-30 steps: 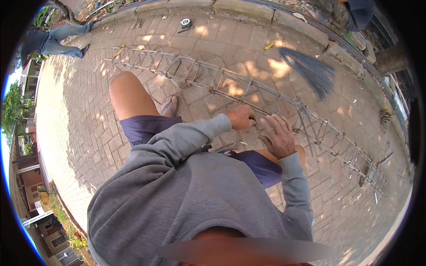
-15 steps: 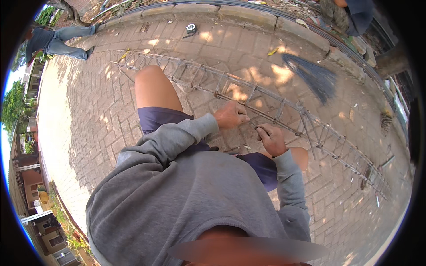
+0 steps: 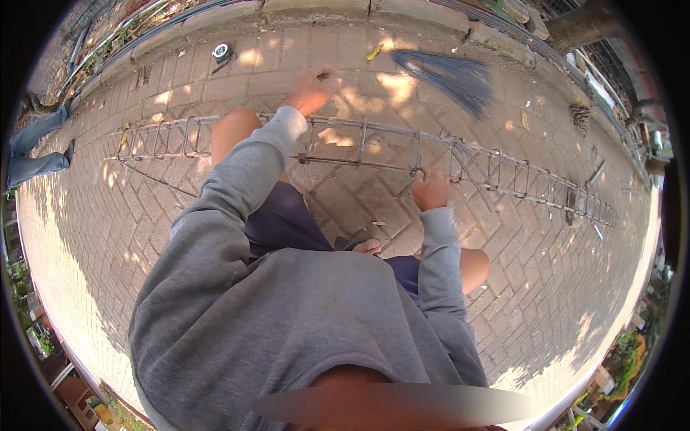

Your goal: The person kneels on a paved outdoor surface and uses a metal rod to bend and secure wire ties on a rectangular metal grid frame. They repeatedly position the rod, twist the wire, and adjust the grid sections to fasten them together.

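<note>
A long, narrow rebar cage [image 3: 363, 136] of rusty bars and square stirrups lies across the paving in front of my knees. Past its far bar reaches my left hand [image 3: 313, 92], smeared by motion, so its fingers are not clear. My right hand [image 3: 433, 190] is closed at the near bar, beside a stirrup corner. Whatever its curled fingers hold is hidden. A fanned bundle of thin dark wires [image 3: 453, 75] lies on the ground beyond the cage, to the right of my left hand.
A round tape measure [image 3: 221, 52] lies beyond the cage at the left. A stone kerb [image 3: 417, 18] runs along the far side. At the left edge stand a person's jeans-clad legs [image 3: 39, 151]. A yellow leaf-like piece [image 3: 374, 52] is near the wires.
My hands were close together before the cage. The left has moved out past it; the right has come onto its near bar. The view has turned, shifting the scene leftward.
</note>
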A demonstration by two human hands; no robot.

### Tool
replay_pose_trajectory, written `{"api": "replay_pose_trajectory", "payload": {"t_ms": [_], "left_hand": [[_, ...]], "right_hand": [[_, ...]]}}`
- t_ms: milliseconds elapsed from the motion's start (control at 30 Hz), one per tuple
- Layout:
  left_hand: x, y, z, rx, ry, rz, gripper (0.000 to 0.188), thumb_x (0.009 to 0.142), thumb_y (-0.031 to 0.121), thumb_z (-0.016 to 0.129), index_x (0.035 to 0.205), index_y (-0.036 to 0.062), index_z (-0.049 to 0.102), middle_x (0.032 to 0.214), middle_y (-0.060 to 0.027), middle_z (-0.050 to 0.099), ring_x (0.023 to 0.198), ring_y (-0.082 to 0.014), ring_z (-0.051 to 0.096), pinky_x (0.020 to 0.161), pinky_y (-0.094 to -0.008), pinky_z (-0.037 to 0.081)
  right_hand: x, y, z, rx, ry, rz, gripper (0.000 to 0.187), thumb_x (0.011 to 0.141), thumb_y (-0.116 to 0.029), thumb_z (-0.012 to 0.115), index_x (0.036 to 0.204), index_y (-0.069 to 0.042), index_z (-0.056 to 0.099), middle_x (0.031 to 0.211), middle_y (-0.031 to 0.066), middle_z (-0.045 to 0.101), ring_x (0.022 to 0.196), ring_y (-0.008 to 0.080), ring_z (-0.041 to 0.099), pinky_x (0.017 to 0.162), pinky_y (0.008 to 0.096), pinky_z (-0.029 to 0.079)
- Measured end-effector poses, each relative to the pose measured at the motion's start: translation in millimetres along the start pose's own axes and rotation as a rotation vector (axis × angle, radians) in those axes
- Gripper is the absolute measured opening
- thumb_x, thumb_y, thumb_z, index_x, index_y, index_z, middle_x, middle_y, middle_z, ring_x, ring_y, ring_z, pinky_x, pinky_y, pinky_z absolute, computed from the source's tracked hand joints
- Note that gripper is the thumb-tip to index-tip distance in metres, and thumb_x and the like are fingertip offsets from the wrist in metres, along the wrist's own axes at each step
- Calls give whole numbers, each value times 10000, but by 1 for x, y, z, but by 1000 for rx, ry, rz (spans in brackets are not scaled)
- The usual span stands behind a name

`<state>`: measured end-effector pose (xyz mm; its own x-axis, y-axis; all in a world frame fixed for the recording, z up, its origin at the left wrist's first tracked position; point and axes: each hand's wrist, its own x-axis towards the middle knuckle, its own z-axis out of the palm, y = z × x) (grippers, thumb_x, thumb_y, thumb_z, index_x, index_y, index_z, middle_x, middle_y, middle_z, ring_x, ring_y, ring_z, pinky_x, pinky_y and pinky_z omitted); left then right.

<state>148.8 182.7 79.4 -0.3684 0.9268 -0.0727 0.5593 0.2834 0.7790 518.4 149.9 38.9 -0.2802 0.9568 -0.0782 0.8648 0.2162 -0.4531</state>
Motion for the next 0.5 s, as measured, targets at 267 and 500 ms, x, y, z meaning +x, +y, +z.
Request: {"api": "replay_pose_trajectory", "payload": {"t_ms": [267,500], "left_hand": [[10,-16,75,419,-246,-147,399,842,381,660,1026,45,770,1096,-226,730,994,-373,712,882,-461,561],[6,-39,126,315,-321,-233,442,837,390,665,1034,3,745,1143,-248,714,1087,-408,691,950,-486,544]], "right_hand": [[55,-44,99,1105,-494,645,270,984,-145,585,1182,12,679,617,21,550,450,133,461,426,298,371],[54,-76,109,1312,-307,617,262,981,-92,577,1179,38,689,615,-10,536,451,71,429,411,258,323]]}}
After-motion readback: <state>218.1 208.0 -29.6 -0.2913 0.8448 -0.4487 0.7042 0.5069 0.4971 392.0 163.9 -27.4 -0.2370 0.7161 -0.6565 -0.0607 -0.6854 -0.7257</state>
